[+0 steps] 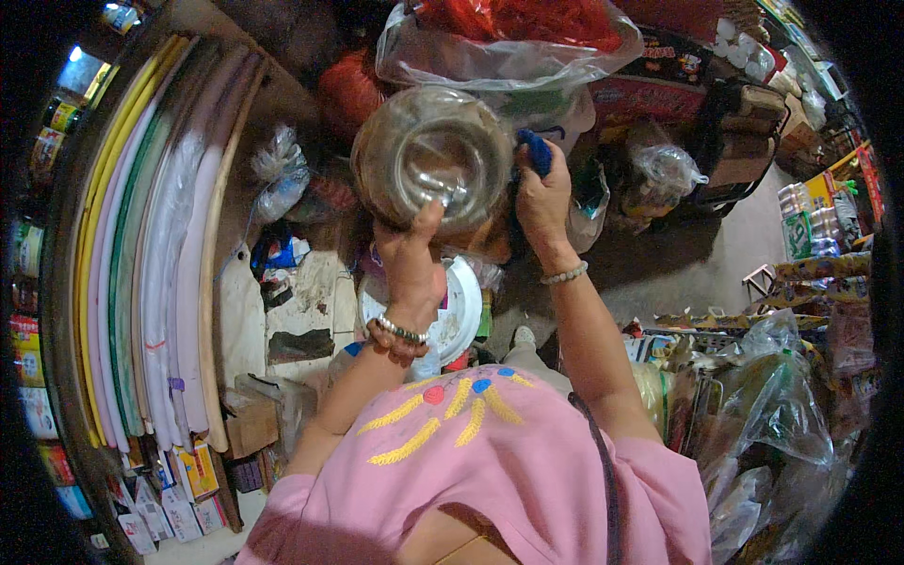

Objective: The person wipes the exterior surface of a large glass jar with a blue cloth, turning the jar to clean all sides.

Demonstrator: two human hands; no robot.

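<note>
A large, round, see-through jar (434, 159) is held up before me, its circular end facing my view. My left hand (413, 261) grips it from below, the thumb lying over its near edge; the other fingers are mostly hidden. Just to the right of the jar, my right hand (544, 191) is closed on a dark blue cloth (535, 152). A bead bracelet (565, 273) is on the right wrist, and several more beads circle the left one. Below the jar is a white round lid or basin (462, 311), partly covered by my left hand and forearm.
Long rolls of sheeting (166, 268) stand at the left. Beyond the jar lies a clear plastic bag with red contents (508, 28). A tied plastic bag (664, 173) and a dark bag or case (741, 141) are at the right. More plastic bags (784, 402) crowd the lower right.
</note>
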